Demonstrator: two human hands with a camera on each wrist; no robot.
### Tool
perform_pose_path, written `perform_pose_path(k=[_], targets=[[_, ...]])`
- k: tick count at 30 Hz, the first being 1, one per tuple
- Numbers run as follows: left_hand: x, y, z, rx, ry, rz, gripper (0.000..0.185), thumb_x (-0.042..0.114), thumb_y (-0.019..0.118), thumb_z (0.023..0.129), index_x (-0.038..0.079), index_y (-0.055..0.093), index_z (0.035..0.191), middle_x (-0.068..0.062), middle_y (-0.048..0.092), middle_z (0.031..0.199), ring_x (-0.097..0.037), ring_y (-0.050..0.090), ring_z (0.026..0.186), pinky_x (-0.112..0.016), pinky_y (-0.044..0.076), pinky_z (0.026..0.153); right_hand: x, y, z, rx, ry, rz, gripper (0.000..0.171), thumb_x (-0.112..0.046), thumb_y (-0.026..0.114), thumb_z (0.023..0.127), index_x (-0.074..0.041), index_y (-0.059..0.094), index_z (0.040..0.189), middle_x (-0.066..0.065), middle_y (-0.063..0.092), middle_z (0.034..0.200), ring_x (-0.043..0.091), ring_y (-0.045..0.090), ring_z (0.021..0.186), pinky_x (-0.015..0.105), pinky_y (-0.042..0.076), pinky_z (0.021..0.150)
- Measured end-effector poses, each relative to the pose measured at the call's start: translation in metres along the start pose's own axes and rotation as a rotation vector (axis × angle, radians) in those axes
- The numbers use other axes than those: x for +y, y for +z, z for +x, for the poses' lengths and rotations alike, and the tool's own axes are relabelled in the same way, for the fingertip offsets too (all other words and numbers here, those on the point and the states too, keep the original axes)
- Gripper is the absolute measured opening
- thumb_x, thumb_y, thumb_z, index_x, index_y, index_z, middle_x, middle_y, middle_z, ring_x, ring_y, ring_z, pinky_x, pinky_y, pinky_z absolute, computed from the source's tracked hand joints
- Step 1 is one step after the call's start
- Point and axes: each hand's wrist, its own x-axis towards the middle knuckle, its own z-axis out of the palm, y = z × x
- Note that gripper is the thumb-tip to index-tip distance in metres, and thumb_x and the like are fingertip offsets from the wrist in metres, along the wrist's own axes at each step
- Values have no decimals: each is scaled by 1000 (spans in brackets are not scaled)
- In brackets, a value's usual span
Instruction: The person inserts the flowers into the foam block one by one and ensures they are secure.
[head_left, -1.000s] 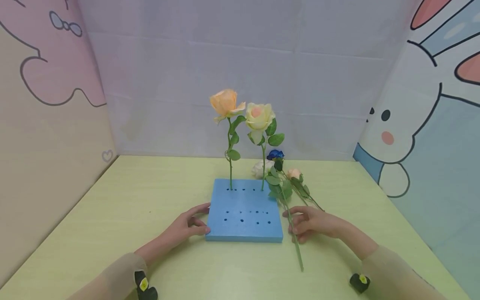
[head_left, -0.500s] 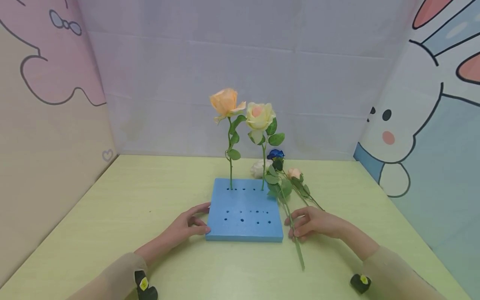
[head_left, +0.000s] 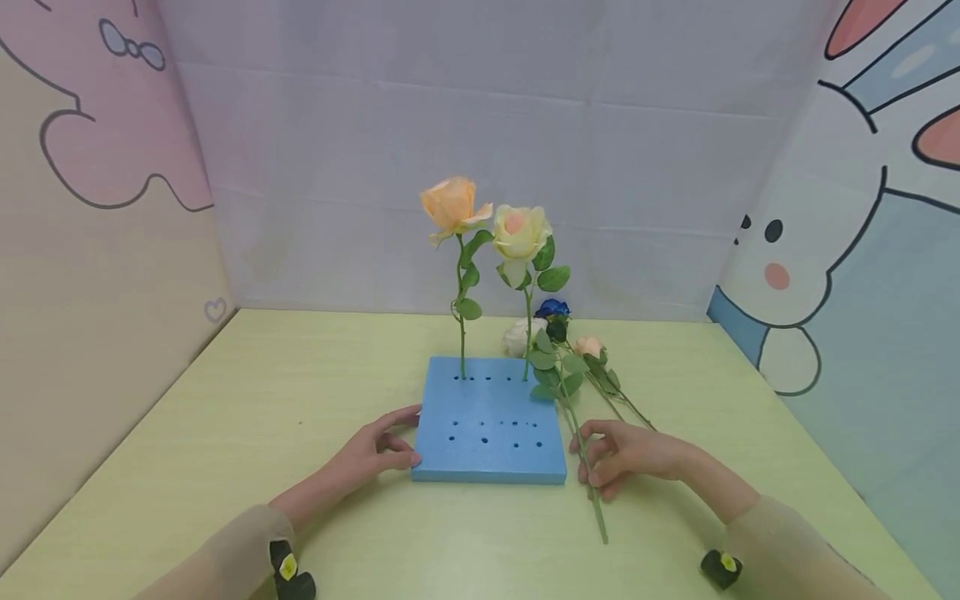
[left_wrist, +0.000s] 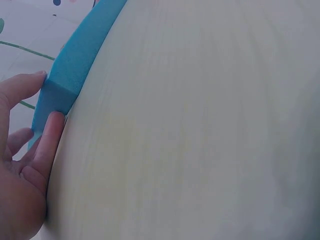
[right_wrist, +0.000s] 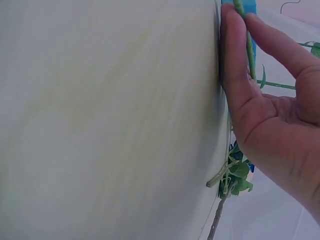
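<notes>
A blue board with rows of small holes lies on the table. My left hand touches its left side, the thumb at the front corner and the fingers further back. An orange rose and a cream rose stand upright in the back row of holes. Right of the board, my right hand pinches a long green stem between thumb and fingers. That stem runs up past leaves towards a white rose behind the board's back right corner.
A blue rose and a pale pink rose lie on the table behind my right hand, their stems pointing towards it. A back wall and printed side walls enclose the table.
My right hand has shifted slightly towards me, and the leaves on the held stem have turned a little. The left hand and board stay put.
</notes>
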Motion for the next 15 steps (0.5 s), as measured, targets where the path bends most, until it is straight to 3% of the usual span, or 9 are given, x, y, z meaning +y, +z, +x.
perform_pose_path(k=[7, 15], targets=[[0, 0, 1, -2, 4, -1, 74, 25, 73, 90, 11, 36, 153, -20, 45, 151, -13, 64, 96, -25, 46, 86, -2, -2, -1, 12, 25, -26, 40, -5, 67, 90, 14, 50, 121, 15, 76, 100, 16, 72, 89, 29, 59, 75], [-2, 0, 2, -3, -6, 6, 74, 27, 73, 89, 15, 37, 153, -17, 46, 151, -15, 64, 98, -28, 46, 87, 0, -3, -3, 37, 29, -29, 36, -7, 66, 91, 13, 53, 117, 19, 76, 96, 12, 72, 74, 28, 59, 67]])
